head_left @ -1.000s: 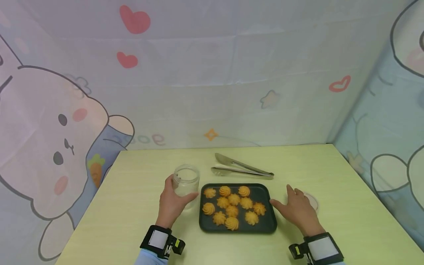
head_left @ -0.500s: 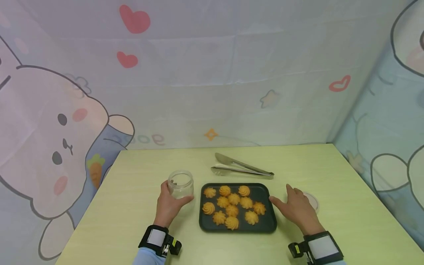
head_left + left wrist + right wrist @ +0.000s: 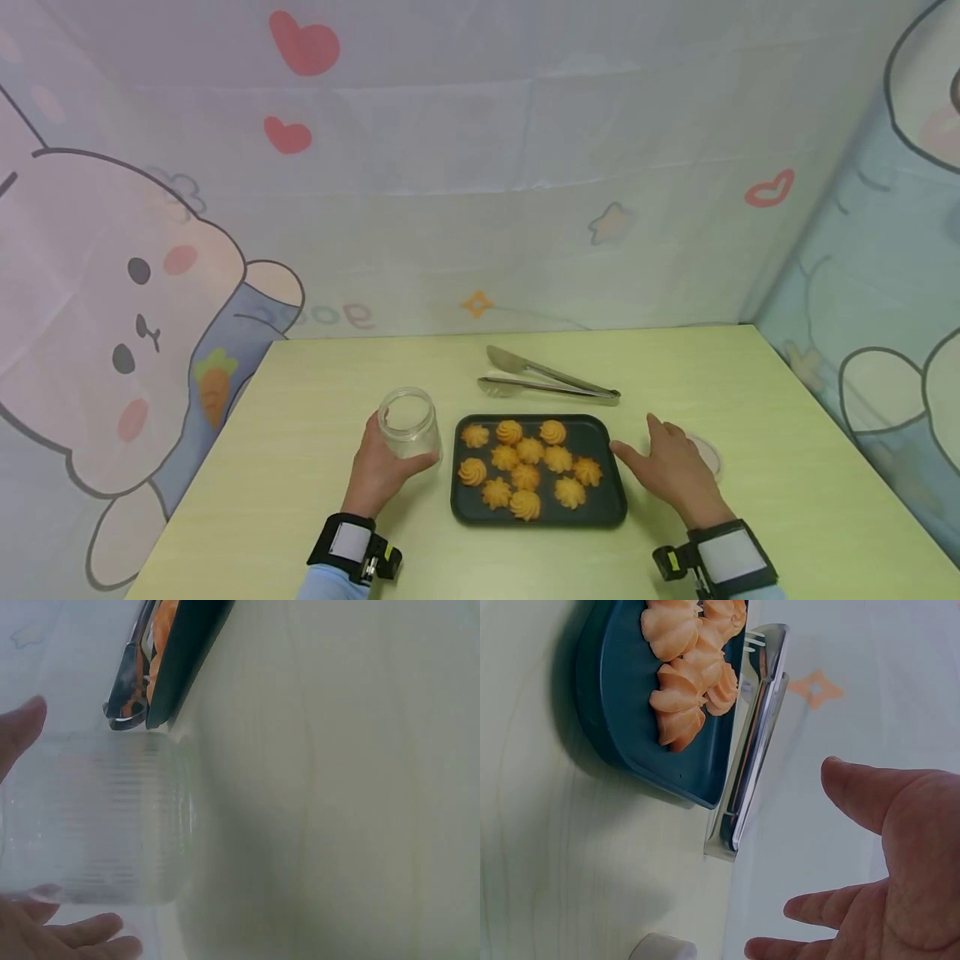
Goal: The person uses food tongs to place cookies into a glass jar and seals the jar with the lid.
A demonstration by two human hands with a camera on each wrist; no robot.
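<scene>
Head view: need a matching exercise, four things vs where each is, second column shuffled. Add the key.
Things:
1. Glass jar
2. Metal tongs
3. Dark tray
4. Right hand

Places:
A. Between the two hands, bearing golden cookies
B. Just to the right of the tray, gripping nothing
C. Lying on the table, on the far side of the tray
D. Gripped by the left hand

Pairs: 1-D, 2-C, 3-A, 4-B
</scene>
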